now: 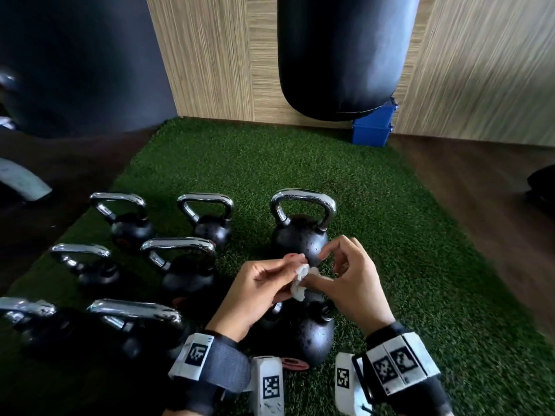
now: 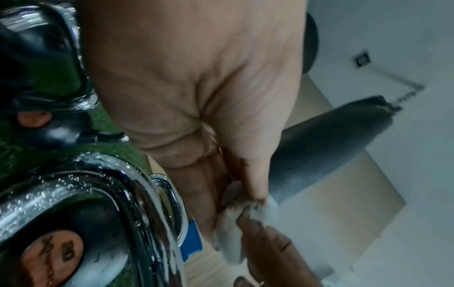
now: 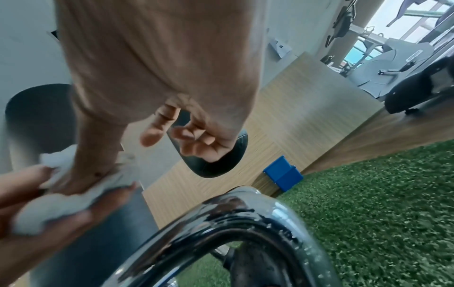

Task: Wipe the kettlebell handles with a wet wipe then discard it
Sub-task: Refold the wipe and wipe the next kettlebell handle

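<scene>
While wipe sits bunched between both hands above near bell, no handle under it right now. Left of that bell: six bells, chrome handles, wet or dry cannot tell. Left hand pinches wipe; right hand thumb pressed into it, other fingers loosely curled. Near bell handle beaded with droplets, likely wiped. Beyond it, far bell. Discard not yet done.

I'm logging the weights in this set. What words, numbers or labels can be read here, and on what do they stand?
"28": my best reading of the blurred round reddish badge on the nearest kettlebell; the rest is illegible.
Reddish badges on the other kettlebells: too blurred to read.
Wrist band markers: black-and-white code patterns, no text.
</scene>
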`<state>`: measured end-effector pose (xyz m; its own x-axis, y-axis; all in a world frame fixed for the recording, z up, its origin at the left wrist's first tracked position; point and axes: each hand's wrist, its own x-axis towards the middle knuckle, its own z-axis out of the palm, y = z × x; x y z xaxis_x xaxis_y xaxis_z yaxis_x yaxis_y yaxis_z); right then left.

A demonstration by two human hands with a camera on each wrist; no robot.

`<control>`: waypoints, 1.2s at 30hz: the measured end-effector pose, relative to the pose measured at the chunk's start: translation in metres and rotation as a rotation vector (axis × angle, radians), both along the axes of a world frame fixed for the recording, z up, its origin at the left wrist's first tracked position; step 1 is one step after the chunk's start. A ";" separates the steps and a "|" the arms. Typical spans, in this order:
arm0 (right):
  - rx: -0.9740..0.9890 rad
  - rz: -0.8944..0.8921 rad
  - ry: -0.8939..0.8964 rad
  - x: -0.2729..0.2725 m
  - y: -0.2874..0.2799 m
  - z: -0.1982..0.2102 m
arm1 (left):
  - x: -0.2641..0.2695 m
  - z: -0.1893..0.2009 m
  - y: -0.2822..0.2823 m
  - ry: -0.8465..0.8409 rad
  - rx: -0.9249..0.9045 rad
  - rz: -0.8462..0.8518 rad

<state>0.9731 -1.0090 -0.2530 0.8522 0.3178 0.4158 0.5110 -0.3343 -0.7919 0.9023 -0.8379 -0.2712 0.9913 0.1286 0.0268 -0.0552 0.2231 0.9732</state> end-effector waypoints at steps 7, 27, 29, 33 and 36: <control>0.006 0.134 0.390 0.027 -0.053 -0.038 | 0.005 -0.007 0.020 -0.159 0.329 0.296; -0.338 -0.105 0.652 0.033 -0.032 -0.122 | -0.005 -0.055 0.028 -0.400 1.021 0.484; -0.348 -0.101 0.642 0.035 -0.033 -0.123 | -0.005 -0.066 0.032 -0.384 0.932 0.493; -0.349 -0.102 0.624 0.032 -0.034 -0.125 | -0.011 -0.095 0.059 -0.135 0.605 0.496; -0.322 -0.110 0.611 0.030 -0.034 -0.125 | -0.014 -0.114 0.069 0.024 0.433 0.413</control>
